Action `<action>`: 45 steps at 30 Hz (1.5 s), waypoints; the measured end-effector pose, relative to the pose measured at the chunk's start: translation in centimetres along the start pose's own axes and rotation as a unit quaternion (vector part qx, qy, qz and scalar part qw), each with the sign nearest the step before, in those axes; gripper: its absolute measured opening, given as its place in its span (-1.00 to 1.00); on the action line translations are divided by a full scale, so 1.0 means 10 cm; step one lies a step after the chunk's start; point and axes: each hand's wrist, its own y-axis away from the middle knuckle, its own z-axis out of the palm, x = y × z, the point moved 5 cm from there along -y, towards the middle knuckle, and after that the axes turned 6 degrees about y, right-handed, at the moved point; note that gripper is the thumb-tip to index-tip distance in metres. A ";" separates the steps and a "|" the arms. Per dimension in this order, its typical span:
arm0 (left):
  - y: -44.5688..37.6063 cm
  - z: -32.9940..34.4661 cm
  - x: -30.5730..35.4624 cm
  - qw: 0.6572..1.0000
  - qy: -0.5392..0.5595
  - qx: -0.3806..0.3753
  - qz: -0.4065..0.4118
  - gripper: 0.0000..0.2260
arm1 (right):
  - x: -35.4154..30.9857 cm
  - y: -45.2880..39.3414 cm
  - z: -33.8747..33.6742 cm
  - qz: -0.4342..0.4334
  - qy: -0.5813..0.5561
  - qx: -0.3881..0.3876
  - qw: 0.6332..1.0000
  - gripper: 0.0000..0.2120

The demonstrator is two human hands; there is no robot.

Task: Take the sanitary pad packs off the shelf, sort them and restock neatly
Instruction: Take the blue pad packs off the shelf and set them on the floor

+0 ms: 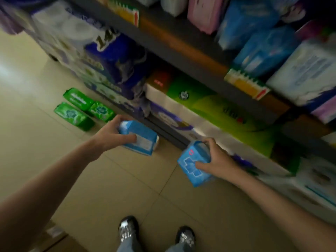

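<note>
two shiny shoes (128, 229) stand on the tile floor (112, 188) at the bottom. left hand (109, 133) grips a blue pack (139, 138), right hand (216, 160) grips another blue pack (193, 164), fingers curled round each. both packs are low, above the floor & in front of the shelf (181, 50). best to put blue w/ blue, near but apart from the green packs (80, 110), flat & lined up.

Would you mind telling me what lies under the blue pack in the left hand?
Only floor tile shows beneath the blue pack; the left hand hides its near side.
</note>
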 end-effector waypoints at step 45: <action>-0.99 1.41 -3.13 0.881 -0.469 -0.049 0.046 -0.22 | 1.60 -1.76 3.32 0.030 0.007 0.028 0.999 -0.55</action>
